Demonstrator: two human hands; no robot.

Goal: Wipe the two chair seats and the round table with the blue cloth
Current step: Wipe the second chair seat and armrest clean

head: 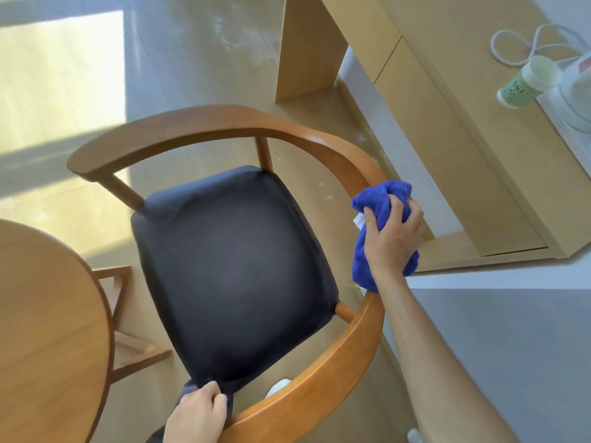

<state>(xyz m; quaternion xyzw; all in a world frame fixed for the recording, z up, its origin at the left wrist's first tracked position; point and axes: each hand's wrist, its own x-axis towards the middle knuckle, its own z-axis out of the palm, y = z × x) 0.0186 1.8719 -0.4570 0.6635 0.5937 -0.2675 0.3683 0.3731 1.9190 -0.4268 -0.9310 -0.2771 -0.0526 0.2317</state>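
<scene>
- The right hand [391, 233] has its fingers [395, 204] curled round a bunched blue cloth [380, 203], holding it against the curved wooden rail [339, 356] of the chair on the right side.
- The cloth sits on top of the rail, just beside the black seat [233, 266] and not touching the cushion; a small white tag shows at its left edge.
- The left hand [196, 415] is at the near corner of the seat, its fingers bent and pressing on the cushion edge; whether it pinches the cover I cannot tell.
- The seat is dark, roughly square, and framed by the rail that sweeps round its back and right side.
- The round bench [48, 330] of light wood fills the lower left, its edge close to the seat.
- Along the right stands a long pale wooden bench [447, 91] carrying a green paper cup [524, 87], a white cord [524, 43] and a white appliance [579, 91].
- Sunlight falls on the floor [64, 75] at upper left.
</scene>
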